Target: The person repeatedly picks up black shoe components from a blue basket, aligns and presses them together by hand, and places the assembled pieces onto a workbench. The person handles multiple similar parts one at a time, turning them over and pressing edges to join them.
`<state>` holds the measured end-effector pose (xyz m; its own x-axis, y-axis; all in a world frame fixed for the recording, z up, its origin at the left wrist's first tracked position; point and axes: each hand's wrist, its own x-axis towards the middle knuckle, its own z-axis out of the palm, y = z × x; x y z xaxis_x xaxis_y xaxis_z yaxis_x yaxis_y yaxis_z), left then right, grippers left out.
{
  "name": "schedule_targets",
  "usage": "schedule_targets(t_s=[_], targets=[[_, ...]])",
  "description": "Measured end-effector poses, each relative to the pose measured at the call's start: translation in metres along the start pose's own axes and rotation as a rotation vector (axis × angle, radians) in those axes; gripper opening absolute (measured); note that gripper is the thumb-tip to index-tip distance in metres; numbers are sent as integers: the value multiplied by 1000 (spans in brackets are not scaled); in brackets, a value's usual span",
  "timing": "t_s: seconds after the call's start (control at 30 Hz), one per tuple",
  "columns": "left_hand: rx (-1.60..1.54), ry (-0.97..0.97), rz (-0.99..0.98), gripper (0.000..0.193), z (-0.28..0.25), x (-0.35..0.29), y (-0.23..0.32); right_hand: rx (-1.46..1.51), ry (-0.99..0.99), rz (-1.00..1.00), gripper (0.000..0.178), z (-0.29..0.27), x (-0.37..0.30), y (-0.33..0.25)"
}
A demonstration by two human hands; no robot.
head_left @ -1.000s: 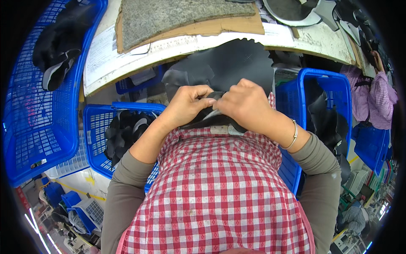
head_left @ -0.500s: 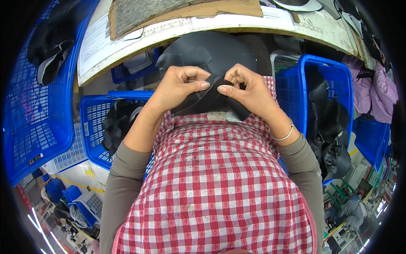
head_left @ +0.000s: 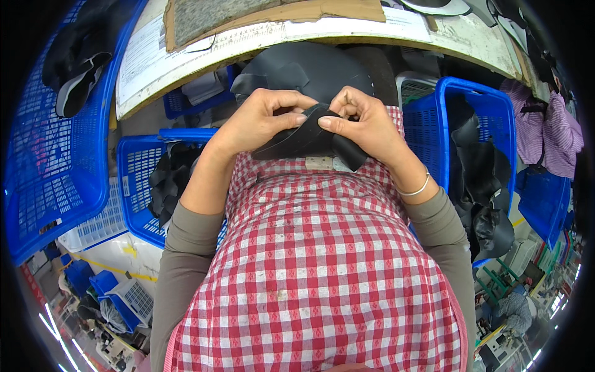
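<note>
Far left of the grips, a blue mesh basket (head_left: pixel 93 192) holding black pieces is cut off by the dark rim. Nearer, up and left, a printed sheet (head_left: pixel 147 65) lies on the table (head_left: pixel 483 53), its type too small to make out. The left grip (head_left: pixel 261 119) is nearly closed, pinching a folded black leather-like piece (head_left: pixel 294 146), fingertips partly hidden. That piece sits between both grips, before a red-checked apron (head_left: pixel 322 248). The right grip (head_left: pixel 367 127) pinches it too, thumb on the fold, other fingertips hard to make out. Farther right stands another blue basket (head_left: pixel 427 133).
</note>
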<state>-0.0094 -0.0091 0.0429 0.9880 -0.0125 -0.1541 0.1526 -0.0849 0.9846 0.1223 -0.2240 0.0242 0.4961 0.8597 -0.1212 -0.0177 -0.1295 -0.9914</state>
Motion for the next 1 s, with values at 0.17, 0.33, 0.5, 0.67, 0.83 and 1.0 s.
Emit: schedule_targets(t_s=[0.17,0.33,0.5,0.67,0.83,1.0], targets=[[37,-52,15,26,-7,0,3,55,-20,29,22,1,0,0],[12,-81,21,26,-7,0,3,112,-26,47,24,2,-1,4],[-15,-53,20,26,-5,-2,-2,97,-13,39,23,3,0,6],[58,-108,54,26,-10,-1,-2,112,-1,63,23,1,-2,3],[68,-142,27,25,-10,5,17,99,19,82,23,5,-2,6],[346,-7,56,19,2,10,11,-44,101,107,25,12,-2,1]])
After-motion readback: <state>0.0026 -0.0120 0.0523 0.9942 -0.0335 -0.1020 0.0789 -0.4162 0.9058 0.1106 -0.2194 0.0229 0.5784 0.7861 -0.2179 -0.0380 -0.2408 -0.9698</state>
